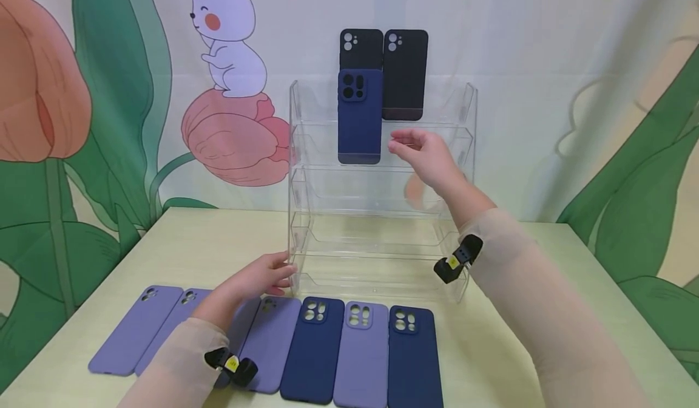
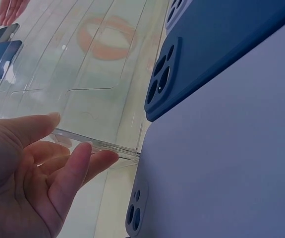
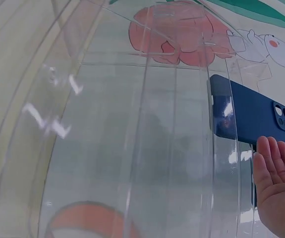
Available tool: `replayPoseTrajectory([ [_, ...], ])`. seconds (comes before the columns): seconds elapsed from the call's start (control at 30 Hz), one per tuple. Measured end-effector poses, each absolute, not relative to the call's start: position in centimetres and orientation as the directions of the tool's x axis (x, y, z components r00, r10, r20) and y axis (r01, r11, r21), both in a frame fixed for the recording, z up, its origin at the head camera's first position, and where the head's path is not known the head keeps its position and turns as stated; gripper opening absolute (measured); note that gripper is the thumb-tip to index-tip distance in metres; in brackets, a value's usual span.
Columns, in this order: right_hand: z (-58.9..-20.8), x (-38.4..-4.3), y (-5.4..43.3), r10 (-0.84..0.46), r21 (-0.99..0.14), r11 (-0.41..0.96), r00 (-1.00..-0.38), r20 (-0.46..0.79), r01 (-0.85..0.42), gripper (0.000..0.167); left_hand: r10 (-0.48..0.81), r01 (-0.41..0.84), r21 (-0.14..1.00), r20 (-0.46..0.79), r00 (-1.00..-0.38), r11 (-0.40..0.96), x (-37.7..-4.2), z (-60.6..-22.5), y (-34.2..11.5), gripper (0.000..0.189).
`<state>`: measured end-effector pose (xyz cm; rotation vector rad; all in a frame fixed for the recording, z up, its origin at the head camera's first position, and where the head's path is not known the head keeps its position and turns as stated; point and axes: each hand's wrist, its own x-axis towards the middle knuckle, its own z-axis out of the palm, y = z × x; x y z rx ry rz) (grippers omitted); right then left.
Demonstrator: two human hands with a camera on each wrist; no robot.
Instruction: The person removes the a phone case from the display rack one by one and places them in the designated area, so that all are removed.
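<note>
A clear acrylic display rack (image 1: 377,250) with stepped tiers stands on the table. My left hand (image 1: 266,276) holds its left side panel at a low tier, thumb on one side and fingers on the other in the left wrist view. My right hand (image 1: 431,156) hovers in front of the upper tiers with nothing in its fingers. Just left of its fingertips, a dark blue phone case (image 1: 360,122) stands upright on the second tier, apart from them. Behind, on the top tier, stand a black phone case (image 1: 405,74) and another black phone case (image 1: 361,50), partly covered by the blue one.
In front of the rack, several phone cases lie in a row: a purple case (image 1: 136,329) at the left end, a dark blue case (image 1: 414,359) at the right. My left forearm covers part of the row. A printed curtain (image 1: 519,44) hangs behind the table (image 1: 229,232).
</note>
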<state>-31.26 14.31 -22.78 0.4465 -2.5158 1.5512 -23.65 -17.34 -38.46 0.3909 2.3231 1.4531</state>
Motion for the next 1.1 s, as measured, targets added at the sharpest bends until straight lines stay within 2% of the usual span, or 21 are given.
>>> replayPoseTrajectory([
  [0.33, -22.1, -33.4, 13.3, -0.140, -0.811, 0.466, -0.935, 0.326, -0.352, 0.038, 0.411, 0.028, 0.902, -0.169, -0.896, 0.432, -23.6, -38.5, -17.4, 0.059],
  [0.5, -22.2, -34.4, 12.8, -0.105, -0.816, 0.486, -0.948, 0.301, -0.313, 0.040, 0.407, 0.018, 0.900, -0.179, -0.895, 0.436, -23.6, -38.5, -17.3, 0.060],
  [0.73, -22.1, -35.0, 11.5, 0.016, -0.833, 0.500, -0.960, 0.280, -0.235, 0.041, 0.400, 0.008, 0.899, -0.187, -0.897, 0.438, -23.7, -38.5, -17.0, 0.061],
  [1.1, -22.2, -34.8, 11.3, -0.059, -0.785, 0.506, -0.922, 0.382, -0.357, 0.033, 0.407, 0.011, 0.902, -0.184, -0.895, 0.433, -23.7, -38.5, -17.1, 0.061],
])
